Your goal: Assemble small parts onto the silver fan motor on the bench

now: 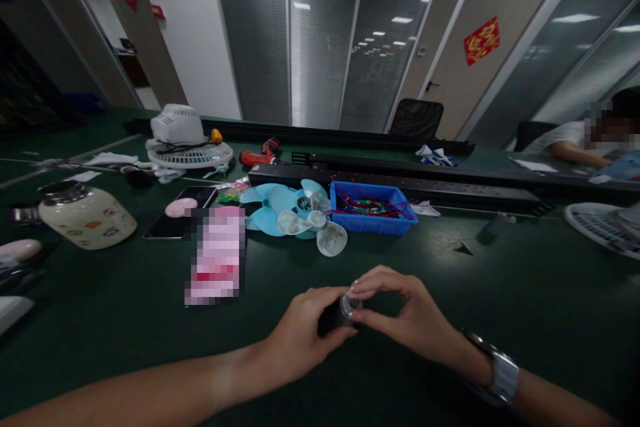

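Note:
Low over the dark green table (525, 293), both my hands meet around a small dark cylindrical part with a silvery end (344, 312). My left hand (300, 333) wraps the dark body from the left. My right hand (400, 310), a watch on its wrist, pinches the silvery end with thumb and fingertips. Most of the part is hidden by my fingers. Just beyond my hands lie light blue and clear fan blades (295, 213).
A blue bin (373, 223) with red wires sits behind the blades. To the left are a blurred pink package (216, 263), a phone (180, 220), a cream jar (85, 217) and a white fan (187, 140). A red drill (257, 157) lies farther back. Another person (590, 140) sits at the far right.

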The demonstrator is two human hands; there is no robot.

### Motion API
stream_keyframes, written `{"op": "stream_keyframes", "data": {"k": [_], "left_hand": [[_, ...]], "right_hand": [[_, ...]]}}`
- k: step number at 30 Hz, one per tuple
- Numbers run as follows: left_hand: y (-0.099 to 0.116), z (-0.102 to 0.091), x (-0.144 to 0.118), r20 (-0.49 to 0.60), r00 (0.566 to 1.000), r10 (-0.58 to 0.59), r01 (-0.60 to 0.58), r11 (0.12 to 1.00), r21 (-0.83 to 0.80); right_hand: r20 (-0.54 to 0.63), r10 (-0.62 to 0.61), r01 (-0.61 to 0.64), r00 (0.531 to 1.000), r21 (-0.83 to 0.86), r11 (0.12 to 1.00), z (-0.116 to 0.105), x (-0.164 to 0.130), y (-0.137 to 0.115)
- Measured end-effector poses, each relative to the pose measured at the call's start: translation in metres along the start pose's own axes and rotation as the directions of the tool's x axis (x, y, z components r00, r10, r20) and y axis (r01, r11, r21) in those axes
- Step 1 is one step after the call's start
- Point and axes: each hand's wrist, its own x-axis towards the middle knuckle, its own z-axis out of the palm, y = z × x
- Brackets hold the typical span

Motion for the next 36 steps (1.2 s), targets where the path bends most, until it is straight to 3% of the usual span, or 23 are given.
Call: {"op": "stream_keyframes", "data": {"k": [5,10,16,25,29,33,36], "left_hand": [[-0.001,0.0,-0.001,0.001,1.0,0.011,-0.011,1.0,0.001],[0.001,-0.001,0.0,0.016,1.0,-0.023,0.023,0.999,0.029],[0.006,-0.003,0.0,0.034,0.997,-0.076,0.076,0.997,0.023],[0.008,-0.003,0.002,0.041,0.994,-0.102,0.101,0.995,0.023],[0.008,-0.004,0.002,0.049,0.994,-0.1,0.099,0.995,0.026],[0.006,-0.004,0.001,0.044,0.994,-0.097,0.096,0.995,0.031],[0.004,-0.002,0.002,0.03,0.997,-0.068,0.068,0.998,0.02]], "right_hand": [[-0.028,-0.038,0.037,0.999,-0.025,0.999,0.002,0.005,-0.002],[-0.071,-0.07,0.068,0.995,-0.033,0.997,-0.022,-0.001,0.003],[-0.011,0.125,-0.125,0.992,-0.179,0.976,-0.05,-0.038,0.039],[0.021,0.234,-0.219,0.972,-0.278,0.935,-0.049,-0.06,0.061],[0.004,0.176,-0.17,0.984,-0.237,0.956,-0.049,-0.053,0.053],[-0.072,0.038,-0.05,0.997,-0.167,0.985,-0.041,-0.032,0.025],[-0.05,-0.064,0.056,0.997,-0.146,0.988,-0.029,-0.013,0.004]]}}
